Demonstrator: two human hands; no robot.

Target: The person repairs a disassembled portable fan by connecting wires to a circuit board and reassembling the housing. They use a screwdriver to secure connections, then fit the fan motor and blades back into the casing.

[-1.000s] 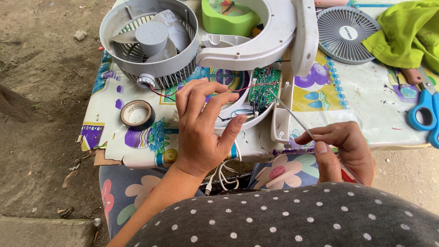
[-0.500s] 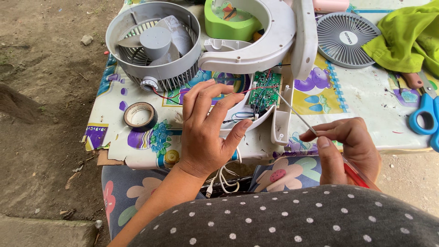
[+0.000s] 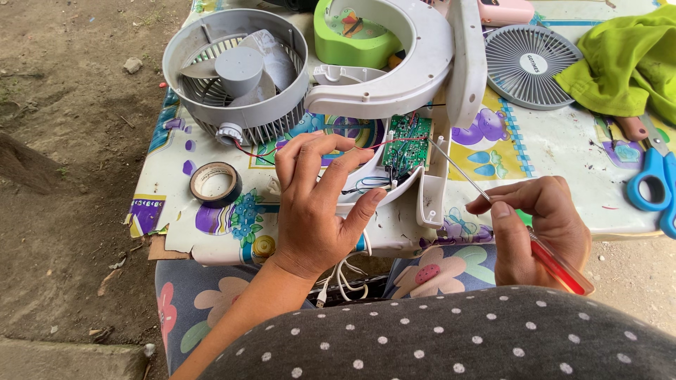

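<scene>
Over circuit board (image 3: pixel 407 138): left hand (image 3: pixel 317 211) curled, apparently touching.

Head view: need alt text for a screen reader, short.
A person's left hand rests on the opened white base of a small fan while the right hand holds a red-handled screwdriver, its tip at the green circuit board. Around them on the patterned tablecloth lie a grey fan housing, a roll of tape and blue scissors.

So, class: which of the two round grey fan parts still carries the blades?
The deep grey fan housing at top left; the flat grille right of it shows only thin ribs.
</scene>
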